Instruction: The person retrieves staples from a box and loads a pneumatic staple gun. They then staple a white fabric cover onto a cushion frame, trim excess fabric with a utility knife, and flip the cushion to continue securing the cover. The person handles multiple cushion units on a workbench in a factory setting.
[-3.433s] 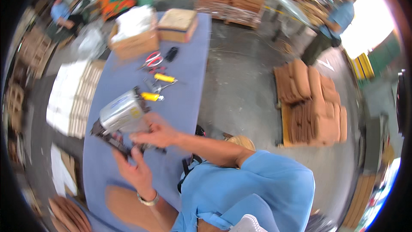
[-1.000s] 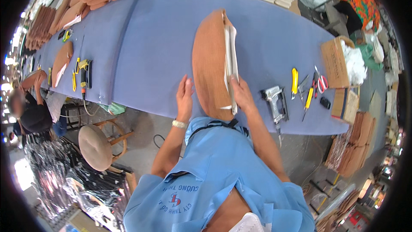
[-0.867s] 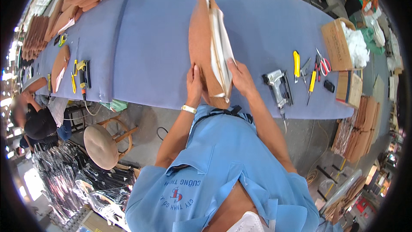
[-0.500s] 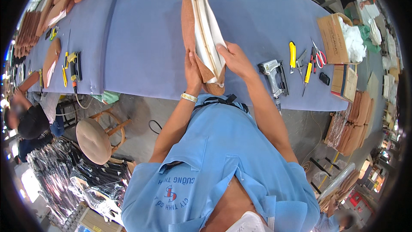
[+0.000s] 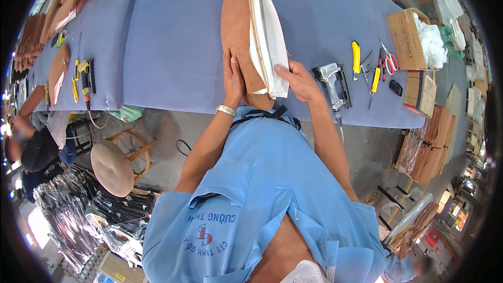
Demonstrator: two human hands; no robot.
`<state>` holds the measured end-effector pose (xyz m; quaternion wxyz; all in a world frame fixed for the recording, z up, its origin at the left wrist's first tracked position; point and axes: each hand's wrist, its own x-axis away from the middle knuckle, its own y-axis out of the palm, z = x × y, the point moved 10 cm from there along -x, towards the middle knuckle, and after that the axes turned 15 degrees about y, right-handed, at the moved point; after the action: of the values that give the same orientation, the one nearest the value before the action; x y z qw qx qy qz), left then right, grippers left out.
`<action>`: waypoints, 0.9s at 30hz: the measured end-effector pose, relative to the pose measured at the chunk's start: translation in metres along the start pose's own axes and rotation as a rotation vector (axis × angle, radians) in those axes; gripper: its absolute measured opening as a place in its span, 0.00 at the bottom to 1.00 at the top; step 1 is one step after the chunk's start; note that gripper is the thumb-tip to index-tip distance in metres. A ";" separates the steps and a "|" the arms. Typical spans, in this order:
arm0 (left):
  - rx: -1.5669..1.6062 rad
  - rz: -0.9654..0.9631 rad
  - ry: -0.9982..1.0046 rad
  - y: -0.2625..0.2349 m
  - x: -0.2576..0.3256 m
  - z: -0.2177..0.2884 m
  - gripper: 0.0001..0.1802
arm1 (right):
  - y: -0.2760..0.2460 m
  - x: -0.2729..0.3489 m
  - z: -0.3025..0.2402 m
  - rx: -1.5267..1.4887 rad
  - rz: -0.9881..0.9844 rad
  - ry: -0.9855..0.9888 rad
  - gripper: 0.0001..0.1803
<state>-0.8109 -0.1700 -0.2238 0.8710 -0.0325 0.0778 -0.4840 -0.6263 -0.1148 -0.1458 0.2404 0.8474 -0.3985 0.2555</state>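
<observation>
A long brown upholstered cushion stands on edge at the table's front, its far end cut off by the picture's top. White lining cloth and a thin tan strip show along its open side. My left hand, with a metal watch at the wrist, holds the cushion's brown left side, fingers stretched along it. On the other side, my right hand pinches the edge of the white lining between thumb and fingers. The undersides of the fingers are hidden. Nearest my right hand, a silver staple gun lies on the table.
Right on the blue-covered table lie a yellow cutter, pliers, a yellow-handled screwdriver, red-handled scissors and a cardboard box. Another staple gun lies left. A round stool stands below; a person works far left.
The cushion has turned so more of its brown left face shows. The white lining is spread out flatter to the right, and my right hand has slid nearer me along its edge.
</observation>
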 end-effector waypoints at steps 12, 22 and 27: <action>0.505 0.055 -0.192 0.008 0.005 -0.004 0.40 | 0.020 0.003 -0.018 0.149 0.021 -0.038 0.26; 0.532 0.003 -0.224 0.042 0.010 0.006 0.36 | 0.020 0.031 -0.033 0.264 -0.008 -0.316 0.41; 0.615 0.017 -0.250 0.042 0.010 0.005 0.38 | 0.010 0.032 0.000 0.287 0.203 -0.261 0.41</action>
<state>-0.7690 -0.1565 -0.2253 0.8469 0.1734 -0.1792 -0.4696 -0.6164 -0.1381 -0.1239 0.0370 0.8543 -0.4692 0.2206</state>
